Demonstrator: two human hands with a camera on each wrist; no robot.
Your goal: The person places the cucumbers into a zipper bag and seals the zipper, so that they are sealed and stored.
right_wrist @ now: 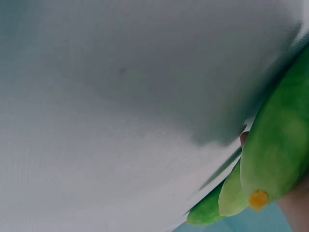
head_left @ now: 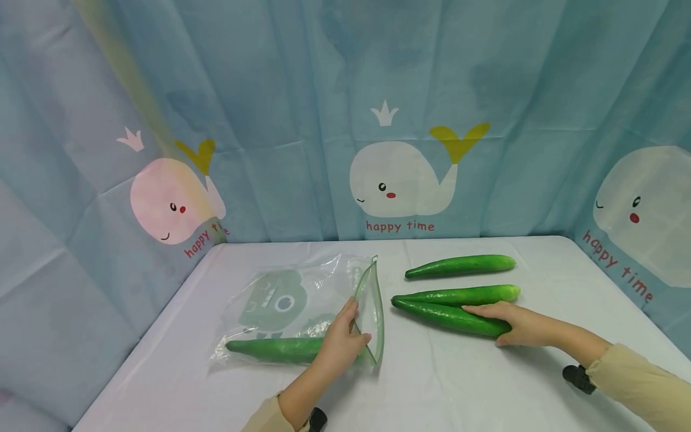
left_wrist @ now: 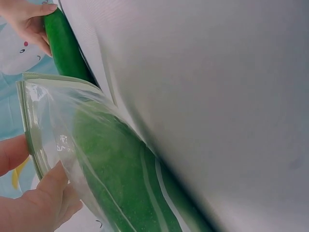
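Left hand (left_wrist: 41, 200), lower left, had the green-edged mouth of the clear bag (left_wrist: 55, 130) between its fingers, one digit at the zip strip, another against the film; a cucumber (left_wrist: 116, 159) lay inside, its blunt end toward the mouth and the rest running off the bottom of the view. Upper left, right hand (left_wrist: 29, 21) gripped the second cucumber (left_wrist: 67, 46), partly hidden behind the bag's edge. White table (left_wrist: 217, 96) filled the right side, blue curtain (left_wrist: 7, 96) with a whale print (left_wrist: 14, 48) showed at left.
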